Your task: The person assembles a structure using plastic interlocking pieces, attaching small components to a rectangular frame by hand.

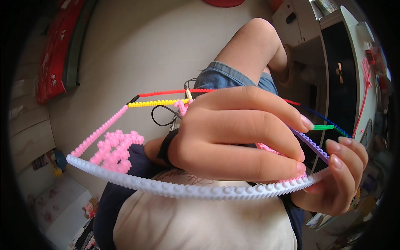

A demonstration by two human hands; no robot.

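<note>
Long studded plastic strips in several colours run in a loop before me. The white strip bows across the front and meets a pink strip at its left end. Yellow, red and purple lengths run on behind my left hand. Its fingers reach rightward, tips closed at a pink piece beside the white strip; their exact hold is partly hidden. My right hand pinches the strip's right end with curled fingers. A pink studded patch hangs inside the loop at left.
A dark-fronted cabinet stands at the right, near green and blue strip lengths. A red-covered item is at far left, above the pale floor. My bare leg and denim shorts lie beyond the hands.
</note>
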